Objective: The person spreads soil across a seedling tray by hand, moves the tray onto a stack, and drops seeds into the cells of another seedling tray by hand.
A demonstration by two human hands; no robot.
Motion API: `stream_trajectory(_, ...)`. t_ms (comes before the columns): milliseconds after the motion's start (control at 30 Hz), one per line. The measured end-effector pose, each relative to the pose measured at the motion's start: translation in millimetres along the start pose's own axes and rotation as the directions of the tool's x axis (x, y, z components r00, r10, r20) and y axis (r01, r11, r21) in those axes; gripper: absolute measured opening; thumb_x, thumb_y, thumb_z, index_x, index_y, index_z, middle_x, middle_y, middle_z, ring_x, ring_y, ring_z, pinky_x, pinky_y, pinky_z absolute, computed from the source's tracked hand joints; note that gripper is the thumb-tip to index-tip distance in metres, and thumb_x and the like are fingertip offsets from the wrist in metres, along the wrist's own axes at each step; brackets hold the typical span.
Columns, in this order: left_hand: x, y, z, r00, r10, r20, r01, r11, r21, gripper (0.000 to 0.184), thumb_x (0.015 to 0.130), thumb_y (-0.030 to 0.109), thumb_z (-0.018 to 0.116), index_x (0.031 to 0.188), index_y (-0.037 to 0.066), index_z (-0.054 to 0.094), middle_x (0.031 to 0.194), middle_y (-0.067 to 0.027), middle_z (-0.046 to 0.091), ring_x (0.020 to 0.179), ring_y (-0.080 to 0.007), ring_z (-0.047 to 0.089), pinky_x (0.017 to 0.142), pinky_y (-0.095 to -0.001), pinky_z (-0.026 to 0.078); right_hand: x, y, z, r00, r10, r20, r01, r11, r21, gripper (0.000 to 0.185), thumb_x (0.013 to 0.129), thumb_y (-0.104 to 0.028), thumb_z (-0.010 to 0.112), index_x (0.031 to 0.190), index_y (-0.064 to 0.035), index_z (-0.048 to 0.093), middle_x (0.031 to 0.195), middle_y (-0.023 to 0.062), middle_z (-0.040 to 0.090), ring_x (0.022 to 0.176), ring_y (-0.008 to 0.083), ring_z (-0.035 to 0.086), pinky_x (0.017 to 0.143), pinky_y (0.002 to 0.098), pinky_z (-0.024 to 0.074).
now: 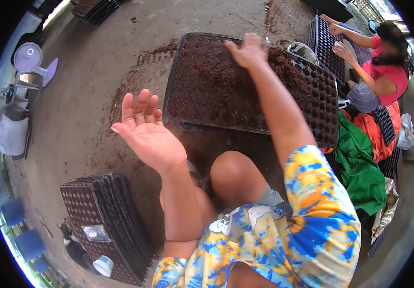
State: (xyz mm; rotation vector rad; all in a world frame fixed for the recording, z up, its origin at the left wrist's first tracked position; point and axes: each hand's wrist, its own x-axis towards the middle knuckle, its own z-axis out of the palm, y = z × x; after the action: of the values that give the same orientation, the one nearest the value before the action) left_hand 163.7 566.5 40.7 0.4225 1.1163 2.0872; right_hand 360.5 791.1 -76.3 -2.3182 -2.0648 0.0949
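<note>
My right hand (251, 52) lies palm down with spread fingers near the far edge of a black seedling tray (324, 127), at the dark brown soil. Loose soil (216, 79) covers the tray's left and middle cells and is heaped along my right forearm. Toward the right end, several cells show as open round holes. My left hand (151, 141) is raised beside the tray's near left corner, palm up, fingers apart, holding nothing. It does not appear to touch the tray.
A stack of filled trays (79, 204) stands at lower left, with a white cup (103, 265) on it. A bucket (304, 52) sits behind the tray. At right, a person in a pink shirt (389, 79) works beside other trays (329, 45). Green sheeting (356, 161) lies nearby.
</note>
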Motion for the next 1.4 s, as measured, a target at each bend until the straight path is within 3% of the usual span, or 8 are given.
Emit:
stream_trajectory(67, -0.3, 3.6, -0.8, 1.0, -0.001, 0.014, 0.001, 1.0, -0.023, 0.061, 0.091, 0.058, 0.031, 0.119, 0.007, 0.049, 0.111, -0.0084, 0.056, 0.099, -0.0176, 0.051, 0.084, -0.0308, 0.035, -12.9, 43.3, -30.0, 0.991, 0.095, 0.091, -0.063, 0.953, -0.297, 0.089, 0.085, -0.069, 0.019, 0.141, -0.0005, 0.018, 0.15, 0.0121, 0.013, 0.14, 0.0231, 0.007, 0.111, 0.0461, 0.0002)
stream_trajectory(267, -4.0, 3.1, 0.0, 0.999, -0.028, 0.038, 0.03, 0.999, -0.044, 0.061, 0.091, 0.059, 0.032, 0.12, 0.007, 0.049, 0.111, -0.0092, 0.057, 0.099, -0.0182, 0.051, 0.085, -0.0313, 0.035, -38.8, 153.7, -3.3, 0.979, 0.009, -0.204, 0.037, 0.974, 0.223, 0.073, 0.088, -0.064, 0.029, 0.134, -0.0081, 0.041, 0.141, 0.0151, 0.035, 0.134, 0.027, 0.027, 0.108, 0.0448, 0.016)
stream_trajectory(400, -4.7, 0.2, 6.9, 0.999, -0.028, 0.034, 0.029, 0.998, -0.053, 0.061, 0.091, 0.059, 0.032, 0.119, 0.007, 0.05, 0.111, -0.0093, 0.057, 0.098, -0.0181, 0.052, 0.084, -0.0313, 0.034, -66.7, 93.3, 5.6, 0.921, -0.107, -0.374, 0.287, 0.837, 0.466, 0.062, 0.085, -0.057, 0.047, 0.119, -0.0059, 0.056, 0.128, 0.0183, 0.049, 0.124, 0.0319, 0.04, 0.103, 0.0431, 0.0289)
stream_trajectory(467, -9.4, -1.0, 9.1, 0.999, -0.035, 0.034, 0.037, 0.999, -0.041, 0.062, 0.091, 0.059, 0.03, 0.119, 0.008, 0.049, 0.11, -0.0088, 0.057, 0.097, -0.0174, 0.051, 0.084, -0.0311, 0.034, -75.0, 44.4, 2.9, 0.881, -0.234, -0.412, 0.395, 0.842, 0.367, 0.06, 0.083, -0.056, 0.052, 0.116, -0.006, 0.059, 0.124, 0.0181, 0.052, 0.121, 0.0333, 0.043, 0.103, 0.0427, 0.0305)
stream_trajectory(700, -20.5, -1.1, 2.3, 1.0, 0.0, 0.003, 0.0, 1.0, -0.003, 0.063, 0.091, 0.059, 0.03, 0.119, 0.007, 0.048, 0.11, -0.0094, 0.057, 0.097, -0.0178, 0.051, 0.084, -0.0314, 0.033, -118.4, -75.3, 2.6, 0.73, -0.565, -0.385, 0.664, 0.72, 0.202, 0.04, 0.079, -0.04, 0.062, 0.104, -0.0094, 0.062, 0.112, 0.0104, 0.057, 0.11, 0.0276, 0.05, 0.095, 0.0389, 0.0383)
stream_trajectory(1000, -24.9, 7.2, 5.0, 1.0, -0.001, 0.006, 0.002, 0.999, -0.043, 0.063, 0.091, 0.06, 0.029, 0.119, 0.007, 0.049, 0.108, -0.0088, 0.057, 0.096, -0.0173, 0.051, 0.083, -0.0309, 0.034, -156.2, 56.1, -16.7, 0.807, -0.348, -0.477, 0.496, 0.838, 0.227, 0.036, 0.076, -0.028, 0.069, 0.107, -0.0108, 0.06, 0.114, 0.0114, 0.054, 0.11, 0.0303, 0.049, 0.094, 0.0408, 0.0392)
stream_trajectory(1200, -27.2, -2.2, 4.4, 0.999, -0.026, 0.045, 0.029, 0.998, -0.059, 0.062, 0.091, 0.058, 0.031, 0.12, 0.007, 0.049, 0.112, -0.0103, 0.058, 0.099, -0.0192, 0.052, 0.084, -0.032, 0.034, -166.6, -23.2, -10.1, 0.71, -0.512, -0.483, 0.687, 0.652, 0.32, 0.038, 0.075, -0.029, 0.069, 0.107, -0.0111, 0.059, 0.114, 0.0104, 0.054, 0.11, 0.0299, 0.049, 0.093, 0.0405, 0.0398)
stream_trajectory(1400, -23.4, -4.3, 5.9, 0.999, -0.027, 0.038, 0.028, 0.999, -0.02, 0.063, 0.09, 0.059, 0.032, 0.12, 0.007, 0.049, 0.113, -0.0114, 0.057, 0.101, -0.0198, 0.052, 0.085, -0.0329, 0.034, -197.4, -30.5, 6.2, 0.599, -0.619, -0.508, 0.782, 0.59, 0.202, 0.015, 0.073, -0.02, 0.065, 0.082, -0.0109, 0.058, 0.094, 0.0056, 0.054, 0.097, 0.0241, 0.053, 0.086, 0.0374, 0.0416)
